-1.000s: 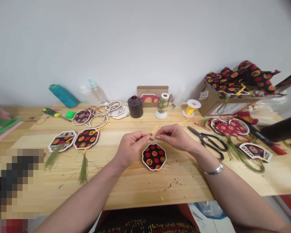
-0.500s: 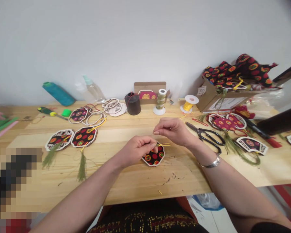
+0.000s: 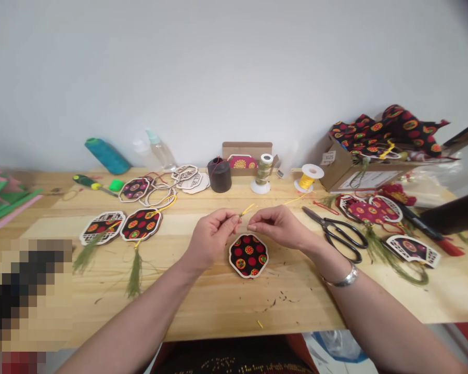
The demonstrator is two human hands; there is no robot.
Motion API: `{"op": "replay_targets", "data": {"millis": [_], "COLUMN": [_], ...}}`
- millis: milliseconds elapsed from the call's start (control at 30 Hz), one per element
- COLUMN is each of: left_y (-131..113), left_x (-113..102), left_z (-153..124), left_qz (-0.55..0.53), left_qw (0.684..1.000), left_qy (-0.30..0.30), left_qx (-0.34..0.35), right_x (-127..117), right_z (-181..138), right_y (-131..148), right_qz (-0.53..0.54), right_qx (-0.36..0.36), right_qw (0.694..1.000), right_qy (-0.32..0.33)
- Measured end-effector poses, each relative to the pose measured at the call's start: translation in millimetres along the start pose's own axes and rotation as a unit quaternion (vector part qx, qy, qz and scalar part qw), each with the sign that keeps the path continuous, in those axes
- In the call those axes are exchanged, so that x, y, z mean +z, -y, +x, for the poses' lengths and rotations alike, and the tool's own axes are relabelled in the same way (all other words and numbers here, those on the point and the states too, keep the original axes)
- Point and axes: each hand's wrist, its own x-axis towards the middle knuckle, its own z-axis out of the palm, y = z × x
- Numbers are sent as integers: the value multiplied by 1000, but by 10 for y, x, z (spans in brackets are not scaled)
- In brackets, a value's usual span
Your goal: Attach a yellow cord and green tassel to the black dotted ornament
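Note:
My left hand is closed in a pinch on a short yellow cord, whose loose ends stick out past the fingertips to the upper right. Beside it my right hand is also pinched, thumb against fingers; anything between them is hidden or too fine to see. Just below both hands a scalloped ornament of black fabric with red and orange flowers and a pale wooden rim lies flat on the table. Neither hand visibly touches its face.
Right of my right hand lie black-handled scissors. Behind stand a yellow cord spool, a green thread spool and a black thread cone. Tasselled ornaments lie at left. A cardboard box with fabric stands at the back right.
My left hand has lifted off the ornament and moved slightly up with the yellow cord, uncovering the ornament's upper part. My right hand has come down closer to the left. The view has tilted slightly.

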Motion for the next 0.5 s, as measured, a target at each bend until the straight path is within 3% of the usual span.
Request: {"op": "replay_targets", "data": {"millis": [200, 500], "left_y": [2, 8], "left_x": [8, -7], "left_z": [-21, -8], "left_qz": [70, 50], "left_qw": [994, 996], "left_qy": [-47, -60], "left_qx": [63, 34], "right_x": [71, 172], "right_z": [-79, -142], "right_y": [136, 170], "right_qz": [-145, -238], "right_qx": [-40, -82], "right_qw": [988, 968], "right_qy": [24, 4]}}
